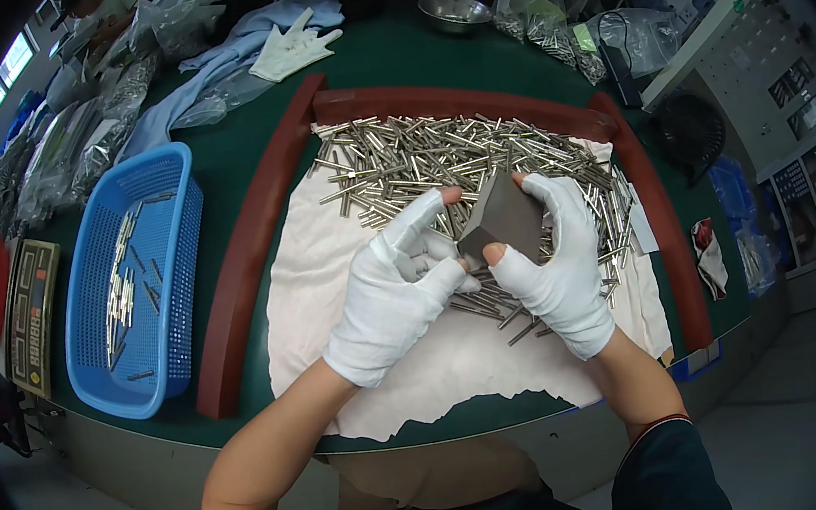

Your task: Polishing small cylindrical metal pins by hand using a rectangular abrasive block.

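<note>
A dark grey, smooth-faced block (508,215) is tilted above a heap of thin metal pins (437,156). My right hand (562,263), in a white glove with bare fingertips, grips its right side, the thumb on the near face and a finger at the far edge. Beside the block's left corner is my left hand (394,292), gloved the same way. Its thumb and forefinger stand apart while the other fingers curl loosely; whether they touch the block I cannot tell. Under both hands lies a pale cloth (385,404) with the pins spread over its far part.
A red-brown frame (246,263) borders the cloth on three sides. Left of it stands a blue plastic basket (184,230) with some pins inside. At the back are a white glove (294,48), a metal bowl (454,12) and plastic bags of parts (542,13).
</note>
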Motion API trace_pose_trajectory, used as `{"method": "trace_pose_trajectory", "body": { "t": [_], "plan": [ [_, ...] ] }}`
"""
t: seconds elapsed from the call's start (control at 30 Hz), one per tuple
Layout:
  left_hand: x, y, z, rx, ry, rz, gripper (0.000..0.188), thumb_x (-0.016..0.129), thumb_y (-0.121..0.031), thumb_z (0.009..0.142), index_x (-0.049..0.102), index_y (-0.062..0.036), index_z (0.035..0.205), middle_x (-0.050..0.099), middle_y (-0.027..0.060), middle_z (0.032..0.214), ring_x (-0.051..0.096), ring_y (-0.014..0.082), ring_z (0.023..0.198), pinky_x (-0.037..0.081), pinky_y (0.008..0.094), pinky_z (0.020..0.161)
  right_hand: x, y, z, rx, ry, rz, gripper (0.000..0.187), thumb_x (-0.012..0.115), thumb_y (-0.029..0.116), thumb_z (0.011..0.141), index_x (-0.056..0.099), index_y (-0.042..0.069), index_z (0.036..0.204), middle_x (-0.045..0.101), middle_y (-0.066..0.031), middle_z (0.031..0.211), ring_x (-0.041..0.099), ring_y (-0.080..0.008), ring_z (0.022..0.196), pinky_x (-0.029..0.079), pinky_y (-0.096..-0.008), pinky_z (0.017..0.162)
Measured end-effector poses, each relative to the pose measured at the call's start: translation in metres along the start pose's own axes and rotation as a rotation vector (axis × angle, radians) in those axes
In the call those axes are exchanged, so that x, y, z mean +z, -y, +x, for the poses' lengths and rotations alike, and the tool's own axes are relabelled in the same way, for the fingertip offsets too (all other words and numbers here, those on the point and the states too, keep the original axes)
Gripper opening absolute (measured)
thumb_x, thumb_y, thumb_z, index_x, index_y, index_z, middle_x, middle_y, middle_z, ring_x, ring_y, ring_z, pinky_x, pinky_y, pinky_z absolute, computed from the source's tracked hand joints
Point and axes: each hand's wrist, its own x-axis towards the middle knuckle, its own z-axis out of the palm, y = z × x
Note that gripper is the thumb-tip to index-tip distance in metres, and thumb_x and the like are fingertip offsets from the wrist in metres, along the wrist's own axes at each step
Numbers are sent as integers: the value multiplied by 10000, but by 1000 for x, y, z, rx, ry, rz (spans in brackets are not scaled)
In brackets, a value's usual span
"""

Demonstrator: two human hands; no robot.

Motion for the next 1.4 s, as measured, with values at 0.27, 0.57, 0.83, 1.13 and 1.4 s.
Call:
{"method": "trace_pose_trajectory", "body": {
  "t": [0.27,0.57,0.83,1.13,1.4],
  "plan": [
    [1,5,-1,144,-36,98,518,532,84,821,447,-35,1318,583,51,909,544,60,723,502,216,672,0,2,-1,-76,-14,-10,687,780,342,601,488,-11,1111,507,-142,992,511,-283,864,430,-383,767],
    [-1,11,-1,269,-85,275,485,536,99,800,541,-69,1254,629,20,894,534,36,705,472,193,655,-3,3,-4,-190,6,96,733,766,410,611,474,-15,1132,503,-150,999,508,-282,884,431,-387,769],
    [0,10,-2,409,-92,338,505,504,130,804,551,-91,1255,661,43,986,604,72,834,494,223,724,-1,5,-7,-209,46,140,732,761,438,620,484,-20,1120,507,-155,1013,506,-285,875,424,-390,776],
    [-7,10,-2,491,-85,554,525,537,132,769,568,-111,1233,663,97,956,648,164,808,510,252,718,-2,10,-8,-241,71,138,731,767,432,619,492,-31,1113,504,-156,991,512,-280,871,436,-378,769],
    [-7,13,1,622,-112,582,520,574,108,749,585,-137,1206,644,90,844,622,232,672,501,297,595,-2,17,-11,-252,53,85,733,762,458,629,493,-27,1108,507,-158,981,511,-281,862,436,-381,757]
  ]
}}
